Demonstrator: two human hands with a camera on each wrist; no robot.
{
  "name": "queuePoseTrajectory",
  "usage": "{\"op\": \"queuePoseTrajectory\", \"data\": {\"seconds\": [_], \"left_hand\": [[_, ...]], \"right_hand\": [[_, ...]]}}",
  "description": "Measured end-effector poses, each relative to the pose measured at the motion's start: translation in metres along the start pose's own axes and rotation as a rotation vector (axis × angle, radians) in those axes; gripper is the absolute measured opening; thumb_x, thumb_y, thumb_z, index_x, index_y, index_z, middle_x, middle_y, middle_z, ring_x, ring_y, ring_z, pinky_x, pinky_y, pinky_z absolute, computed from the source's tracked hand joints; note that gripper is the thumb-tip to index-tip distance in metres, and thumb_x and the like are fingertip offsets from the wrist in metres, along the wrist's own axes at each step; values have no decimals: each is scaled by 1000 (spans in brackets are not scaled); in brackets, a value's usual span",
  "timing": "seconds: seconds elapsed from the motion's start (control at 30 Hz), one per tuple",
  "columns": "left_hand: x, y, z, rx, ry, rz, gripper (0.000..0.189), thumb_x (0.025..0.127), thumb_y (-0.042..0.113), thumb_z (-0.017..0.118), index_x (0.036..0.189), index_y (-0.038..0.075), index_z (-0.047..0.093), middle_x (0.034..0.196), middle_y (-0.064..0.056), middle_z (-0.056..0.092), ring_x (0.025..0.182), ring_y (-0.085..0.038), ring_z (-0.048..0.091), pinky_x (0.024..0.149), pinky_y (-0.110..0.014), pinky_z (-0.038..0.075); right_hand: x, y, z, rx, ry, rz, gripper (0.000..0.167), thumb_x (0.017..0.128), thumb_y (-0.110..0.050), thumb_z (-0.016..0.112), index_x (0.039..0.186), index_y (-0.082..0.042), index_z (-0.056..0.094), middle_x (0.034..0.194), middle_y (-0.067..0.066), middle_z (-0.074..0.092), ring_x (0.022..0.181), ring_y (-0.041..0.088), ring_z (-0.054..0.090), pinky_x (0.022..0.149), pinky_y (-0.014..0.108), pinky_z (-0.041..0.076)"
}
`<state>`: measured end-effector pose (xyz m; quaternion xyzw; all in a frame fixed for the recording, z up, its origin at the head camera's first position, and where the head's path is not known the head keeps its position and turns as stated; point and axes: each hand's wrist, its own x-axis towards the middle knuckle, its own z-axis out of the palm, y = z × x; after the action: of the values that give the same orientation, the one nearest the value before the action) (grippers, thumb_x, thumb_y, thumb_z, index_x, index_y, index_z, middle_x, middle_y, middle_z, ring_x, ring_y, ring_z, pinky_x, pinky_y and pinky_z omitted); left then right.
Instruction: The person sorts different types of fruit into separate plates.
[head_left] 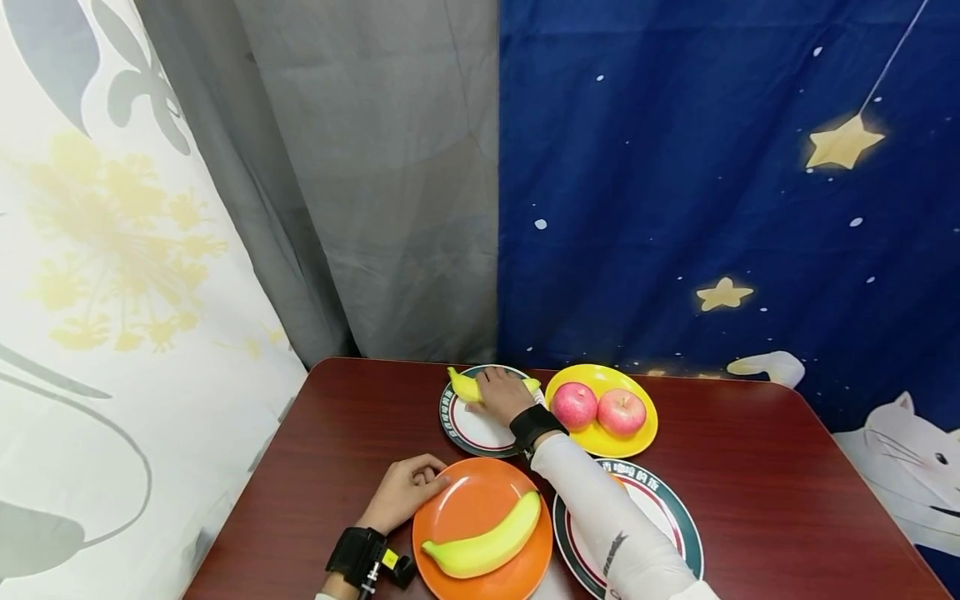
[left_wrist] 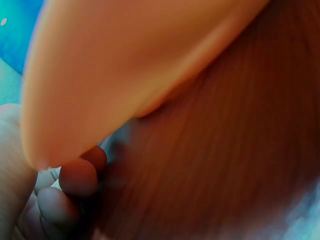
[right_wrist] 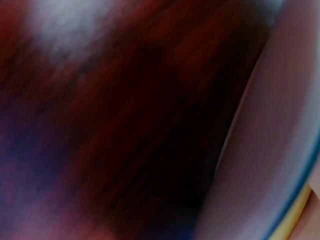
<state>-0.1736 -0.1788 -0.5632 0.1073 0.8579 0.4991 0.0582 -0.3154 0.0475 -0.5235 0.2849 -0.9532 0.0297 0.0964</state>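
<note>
My left hand (head_left: 402, 493) holds the left rim of an orange plate (head_left: 480, 485). In the left wrist view the thumb (left_wrist: 12, 175) lies on one side of that plate's edge and curled fingers (left_wrist: 77, 177) on the other. A yellow banana (head_left: 491, 542) lies on the orange plate. Farther back, my right hand (head_left: 504, 395) grips a second banana (head_left: 465, 385) over a white plate with a dark patterned rim (head_left: 452, 429). The hand covers that banana's middle, and both ends stick out. The right wrist view catches only a yellow sliver of it beside the plate's edge (right_wrist: 265, 135).
A yellow plate (head_left: 581, 372) with two pink-red apples (head_left: 574, 406) stands right of the white plate. Under my right sleeve (head_left: 600, 517) is another dark-rimmed plate (head_left: 686, 525), bearing a mostly hidden orange thing. The brown table (head_left: 757, 483) ends at curtains (head_left: 420, 208) behind.
</note>
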Motion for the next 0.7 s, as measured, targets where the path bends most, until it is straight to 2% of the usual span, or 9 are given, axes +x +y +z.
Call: {"op": "queuePoseTrajectory", "data": {"seconds": [0.1,0.23,0.4,0.5,0.6,0.7], "left_hand": [[0,0,1,-8,-2,4,14,100,34,76,104,20,79,78,3,63,56,-4,47,59,-19,41],[1,-2,1,-8,-3,-3,15,100,34,76,104,21,79,78,2,63,57,-5,48,60,-20,42],[0,-5,0,0,8,-8,15,100,33,76,104,20,79,79,2,62,58,-6,49,60,-20,42],[-1,-5,-1,-4,9,-8,15,100,33,76,104,19,78,78,2,63,58,-7,50,60,-20,42],[-2,-4,-2,0,12,-1,13,100,32,76,105,20,79,76,3,63,58,-6,50,61,-20,42],[-4,-4,-1,2,32,56,8,100,25,76,103,18,76,74,5,61,60,-2,50,62,-21,43]], "right_hand": [[-2,2,0,-39,32,-27,53,96,-53,75,119,-6,67,115,11,71,104,28,67,90,41,58],[-2,3,-10,-49,133,-118,47,95,-50,77,112,-6,68,98,8,69,86,23,66,76,37,57],[-3,-8,-48,20,170,-241,41,97,-47,76,107,-9,64,78,1,60,64,17,56,59,31,48],[-13,-22,-74,51,173,-326,39,98,-47,76,106,-11,61,74,-2,57,62,16,56,58,29,45],[-31,-39,-89,41,198,-440,40,97,-49,75,105,-13,60,74,-4,57,64,14,57,60,27,45],[-54,-53,-95,63,161,-547,39,97,-51,75,103,-15,59,76,-6,56,68,12,54,64,25,43]]}}
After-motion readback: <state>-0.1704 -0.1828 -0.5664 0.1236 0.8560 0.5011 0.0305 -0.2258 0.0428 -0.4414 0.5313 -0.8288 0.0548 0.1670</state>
